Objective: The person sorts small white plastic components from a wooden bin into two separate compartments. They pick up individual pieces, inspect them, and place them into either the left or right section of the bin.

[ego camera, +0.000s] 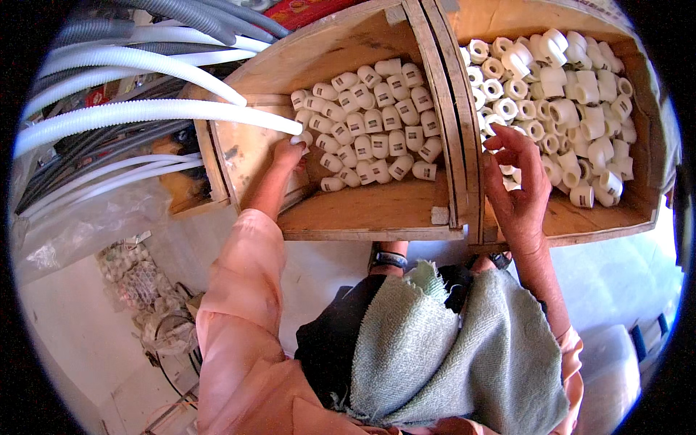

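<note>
Two wooden boxes stand side by side before me. The left box (370, 225) holds many white plastic elbow fittings (372, 120), most showing a small dark printed mark. At its left end my left hand (289, 155) is at a white fitting (302, 140), just below the tip of a white corrugated hose (179, 110); the fingers are partly hidden. The right box (603, 231) holds a heap of white elbow fittings (587, 87), many with open ends showing. Over its left edge my right hand (519, 174) is raised with curled fingers; no fitting shows between them.
Grey corrugated hoses (206, 16) and more white hoses crowd the upper left. A clear plastic sheet (109, 217) hangs below them. Bagged items (136, 277) lie on the floor at left. A grey-green cloth (408, 337) covers my lap.
</note>
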### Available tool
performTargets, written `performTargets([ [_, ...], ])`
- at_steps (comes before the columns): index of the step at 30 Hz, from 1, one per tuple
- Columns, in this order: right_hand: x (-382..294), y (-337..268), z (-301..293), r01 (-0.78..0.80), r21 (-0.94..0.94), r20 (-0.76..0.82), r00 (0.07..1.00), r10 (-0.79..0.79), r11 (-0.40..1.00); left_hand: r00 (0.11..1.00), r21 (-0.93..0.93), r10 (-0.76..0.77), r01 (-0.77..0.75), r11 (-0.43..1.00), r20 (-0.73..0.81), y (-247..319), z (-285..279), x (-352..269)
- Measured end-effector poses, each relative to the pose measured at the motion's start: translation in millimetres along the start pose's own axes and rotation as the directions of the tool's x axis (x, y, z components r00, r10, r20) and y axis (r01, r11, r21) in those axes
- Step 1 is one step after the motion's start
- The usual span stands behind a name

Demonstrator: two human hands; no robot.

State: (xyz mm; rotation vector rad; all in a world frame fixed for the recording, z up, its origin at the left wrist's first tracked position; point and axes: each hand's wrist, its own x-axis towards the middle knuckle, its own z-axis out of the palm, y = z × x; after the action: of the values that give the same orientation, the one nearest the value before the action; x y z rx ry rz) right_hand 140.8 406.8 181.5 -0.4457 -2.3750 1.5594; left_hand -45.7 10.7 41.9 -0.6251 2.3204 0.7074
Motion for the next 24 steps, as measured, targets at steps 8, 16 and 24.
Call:
performTargets([
  [8,0.3,0.2,1.2,-0.019,0.020,0.008,1.000,0.019,1.000,0.975,-0.187,0.207,-0.220,0.957,-0.084,-28.4,23.7,29.3],
  [16,0.7,-1.5,-1.2,-0.057,0.027,0.025,0.998,0.056,0.998,0.983,-0.469,0.185,-0.161,0.868,0.004,-21.3,29.8,27.4],
  [24,0.1,5.2,-7.2,-0.075,-0.016,0.036,0.996,0.076,0.997,0.977,-0.587,0.142,-0.024,0.809,0.157,-12.3,30.0,18.3],
])
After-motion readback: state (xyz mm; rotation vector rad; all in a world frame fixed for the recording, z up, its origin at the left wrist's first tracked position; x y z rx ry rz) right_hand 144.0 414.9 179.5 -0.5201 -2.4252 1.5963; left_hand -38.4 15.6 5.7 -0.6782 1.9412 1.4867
